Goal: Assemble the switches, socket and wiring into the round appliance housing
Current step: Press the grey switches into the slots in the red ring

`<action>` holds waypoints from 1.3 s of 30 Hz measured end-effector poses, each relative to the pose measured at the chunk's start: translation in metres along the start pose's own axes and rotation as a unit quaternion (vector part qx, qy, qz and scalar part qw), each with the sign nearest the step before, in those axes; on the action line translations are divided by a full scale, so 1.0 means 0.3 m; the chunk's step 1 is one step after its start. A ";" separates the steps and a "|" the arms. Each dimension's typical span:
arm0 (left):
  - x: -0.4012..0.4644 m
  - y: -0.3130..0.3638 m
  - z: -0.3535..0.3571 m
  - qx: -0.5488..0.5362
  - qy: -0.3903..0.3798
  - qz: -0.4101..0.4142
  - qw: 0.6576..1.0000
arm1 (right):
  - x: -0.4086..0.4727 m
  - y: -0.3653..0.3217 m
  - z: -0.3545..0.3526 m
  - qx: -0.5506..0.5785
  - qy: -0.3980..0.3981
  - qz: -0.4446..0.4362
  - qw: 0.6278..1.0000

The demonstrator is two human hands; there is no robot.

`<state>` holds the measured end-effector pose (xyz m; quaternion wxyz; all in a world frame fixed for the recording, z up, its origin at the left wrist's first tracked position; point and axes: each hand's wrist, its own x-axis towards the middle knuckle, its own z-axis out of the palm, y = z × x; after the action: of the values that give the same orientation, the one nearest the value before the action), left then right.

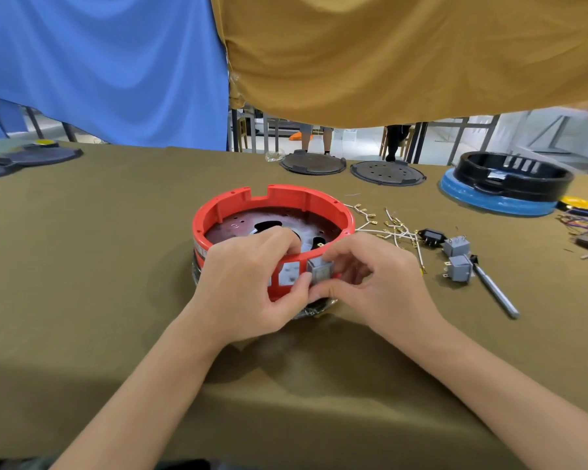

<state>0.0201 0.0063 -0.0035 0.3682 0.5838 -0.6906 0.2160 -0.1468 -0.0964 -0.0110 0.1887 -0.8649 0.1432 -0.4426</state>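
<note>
On the olive-covered desk (82,266), one round red housing (274,212) sits open side up, near the middle, showing a dark perforated plate inside. Both hands work at its near wall. One left hand (252,283) has its fingers curled over the rim, thumb pressed against the outer wall beside a square cutout (288,273). One right hand (370,276) pinches a grey switch (320,271) between thumb and fingers; the switch sits at the wall just right of that cutout, touching the housing. So each grip is closed: the left around the housing wall, the right on the switch.

To the right of the housing lies a loose tangle of white wires (391,228) with brass terminals; their number cannot be counted. Beside them rest one black socket (431,236) and two more grey switches (457,257), one behind the other, making three switches in all. One grey pen-like tool (496,293) lies just right of the nearer switch.

Farther back are two dark round plates (350,166) side by side, and at far right one black ring housing (513,176) sits on a blue base (496,201). A bundle of coloured wires (584,225) lies at the right edge. More dark plates (31,157) sit at far left. One blue cloth (99,62) and one tan cloth (404,56) hang behind the desk.
</note>
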 end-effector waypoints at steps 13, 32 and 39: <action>0.001 -0.007 0.007 0.017 0.007 -0.001 1.000 | 0.054 0.039 -0.044 -0.028 -0.091 0.031 0.995; 0.000 -0.015 -0.005 0.050 -0.017 0.007 0.999 | 0.023 0.054 -0.035 -0.107 -0.098 -0.042 0.989; -0.005 -0.023 0.014 0.082 0.000 -0.008 0.997 | 0.036 0.097 -0.136 -0.246 0.101 0.184 0.946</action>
<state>0.0260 0.0027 -0.0082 0.3209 0.6175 -0.6657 0.2695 -0.1765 -0.1347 0.0054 0.0330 -0.7935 0.4229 -0.4364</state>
